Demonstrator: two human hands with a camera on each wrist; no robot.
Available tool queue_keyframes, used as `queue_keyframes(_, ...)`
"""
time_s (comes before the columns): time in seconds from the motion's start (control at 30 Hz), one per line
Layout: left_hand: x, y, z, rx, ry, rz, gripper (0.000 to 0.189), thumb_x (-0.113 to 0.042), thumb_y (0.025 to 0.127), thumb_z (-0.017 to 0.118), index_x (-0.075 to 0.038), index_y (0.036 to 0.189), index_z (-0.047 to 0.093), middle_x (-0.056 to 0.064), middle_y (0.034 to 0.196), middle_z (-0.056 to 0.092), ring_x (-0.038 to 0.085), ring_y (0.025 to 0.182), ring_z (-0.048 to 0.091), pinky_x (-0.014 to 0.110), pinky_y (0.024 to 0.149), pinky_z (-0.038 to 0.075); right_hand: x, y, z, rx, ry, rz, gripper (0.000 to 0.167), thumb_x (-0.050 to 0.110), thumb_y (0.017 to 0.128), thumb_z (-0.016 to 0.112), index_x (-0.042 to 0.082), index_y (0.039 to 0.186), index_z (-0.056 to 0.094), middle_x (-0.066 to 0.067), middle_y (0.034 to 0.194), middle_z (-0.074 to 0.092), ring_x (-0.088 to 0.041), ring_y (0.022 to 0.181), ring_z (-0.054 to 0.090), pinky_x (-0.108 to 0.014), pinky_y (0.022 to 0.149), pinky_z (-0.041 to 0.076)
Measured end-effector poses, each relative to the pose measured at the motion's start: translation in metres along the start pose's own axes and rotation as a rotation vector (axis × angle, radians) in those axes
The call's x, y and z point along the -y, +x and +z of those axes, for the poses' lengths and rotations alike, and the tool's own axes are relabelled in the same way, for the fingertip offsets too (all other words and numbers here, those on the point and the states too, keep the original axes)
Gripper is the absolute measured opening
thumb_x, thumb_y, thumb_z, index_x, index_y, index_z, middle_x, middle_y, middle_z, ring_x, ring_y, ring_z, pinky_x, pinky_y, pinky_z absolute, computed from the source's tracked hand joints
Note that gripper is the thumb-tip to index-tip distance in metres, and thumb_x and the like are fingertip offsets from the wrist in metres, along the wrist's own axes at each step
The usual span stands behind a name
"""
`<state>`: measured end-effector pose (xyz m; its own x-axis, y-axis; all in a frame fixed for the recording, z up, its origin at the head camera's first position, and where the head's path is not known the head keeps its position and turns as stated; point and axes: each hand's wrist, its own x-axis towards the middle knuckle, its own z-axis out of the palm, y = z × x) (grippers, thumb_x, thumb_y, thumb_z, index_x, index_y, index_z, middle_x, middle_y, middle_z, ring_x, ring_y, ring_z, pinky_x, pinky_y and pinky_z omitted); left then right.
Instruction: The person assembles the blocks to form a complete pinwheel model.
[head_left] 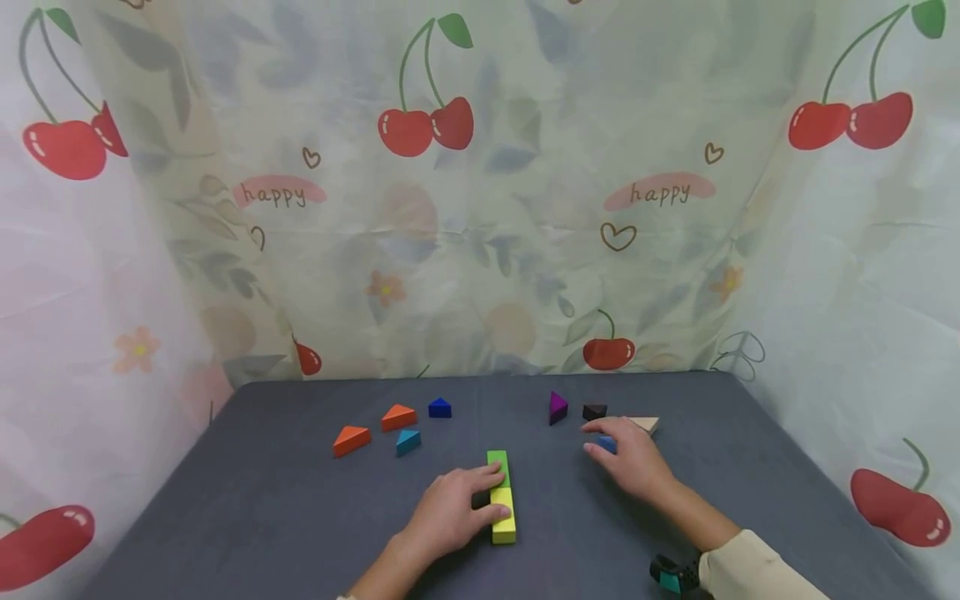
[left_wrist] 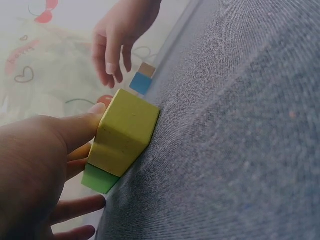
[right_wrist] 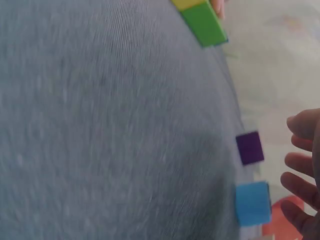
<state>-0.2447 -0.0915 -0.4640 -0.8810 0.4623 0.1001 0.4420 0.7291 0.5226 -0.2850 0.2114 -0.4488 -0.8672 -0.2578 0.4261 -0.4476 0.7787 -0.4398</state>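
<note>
A yellow block and a green block stand end to end in a line. My left hand touches them from the left, thumb on the yellow one and a finger on the green one; its other fingers are spread in the left wrist view. Something dark shows beneath that hand, too hidden to identify. My right hand hovers with loosely bent fingers near a blue block, which it partly covers. A beige triangular block lies just behind it. In the right wrist view a gap shows between the fingers and the blue block.
Left of centre lie two orange triangular blocks, a teal one and a dark blue one. A purple block and a black block sit at the back right. A patterned curtain encloses the grey table.
</note>
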Motion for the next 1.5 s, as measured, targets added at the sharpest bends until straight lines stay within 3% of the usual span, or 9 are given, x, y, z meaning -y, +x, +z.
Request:
queue_keyframes(0.23,-0.001,0.0,0.001,0.011,-0.004,-0.01,0.057,-0.057,0.088,0.063,-0.026,0.136,0.06,-0.013,0.142,0.05,0.026,0.125,0.052,0.057,0.099,0.039,-0.02,-0.002,0.003,0.001,-0.037,0.042,0.03,0.016,0.089,0.072,0.003,0.116,0.068,-0.014,0.117,0.065,-0.036,0.113,0.054,-0.055,0.097,0.041)
queue_keyframes(0.47,-0.002,0.0,0.001,0.009,-0.008,-0.019,0.057,-0.057,0.087,0.063,-0.026,0.136,0.06,-0.013,0.142,0.05,0.026,0.125,0.051,0.056,0.099,0.039,-0.037,-0.002,0.001,-0.005,-0.093,-0.008,0.033,0.013,0.087,0.074,0.002,0.117,0.067,-0.016,0.118,0.065,-0.038,0.114,0.056,-0.058,0.1,0.037)
queue_keyframes(0.77,-0.002,0.0,0.001,0.01,-0.015,-0.022,0.056,-0.056,0.088,0.064,-0.027,0.135,0.06,-0.014,0.141,0.05,0.025,0.125,0.051,0.055,0.099,0.04,-0.054,0.004,-0.007,0.116,-0.138,-0.059,0.029,0.011,0.088,0.071,0.002,0.115,0.069,-0.013,0.112,0.068,-0.036,0.108,0.058,-0.063,0.1,0.033)
queue_keyframes(1.07,-0.002,0.001,0.0,0.008,-0.023,-0.023,0.055,-0.056,0.087,0.064,-0.027,0.135,0.061,-0.015,0.14,0.051,0.025,0.125,0.051,0.053,0.098,0.041,-0.051,0.017,-0.018,0.231,-0.193,-0.08,0.017,0.012,0.087,0.072,0.007,0.104,0.074,-0.003,0.098,0.069,-0.024,0.09,0.059,-0.049,0.084,0.048)
queue_keyframes(1.27,-0.002,0.0,0.0,0.009,-0.022,-0.025,0.056,-0.056,0.087,0.064,-0.027,0.135,0.061,-0.014,0.141,0.051,0.025,0.126,0.051,0.053,0.098,0.041,-0.045,0.026,-0.019,0.231,-0.206,-0.13,0.012,0.01,0.086,0.073,0.008,0.098,0.073,0.0,0.092,0.068,-0.02,0.085,0.059,-0.045,0.08,0.049)
queue_keyframes(1.5,-0.002,0.0,-0.001,0.011,-0.023,-0.032,0.056,-0.058,0.087,0.062,-0.028,0.135,0.061,-0.015,0.141,0.05,0.025,0.126,0.05,0.054,0.098,0.041,-0.033,0.038,-0.019,0.229,-0.219,-0.117,0.015,0.013,0.086,0.075,0.008,0.099,0.072,-0.001,0.093,0.066,-0.02,0.085,0.057,-0.044,0.08,0.05)
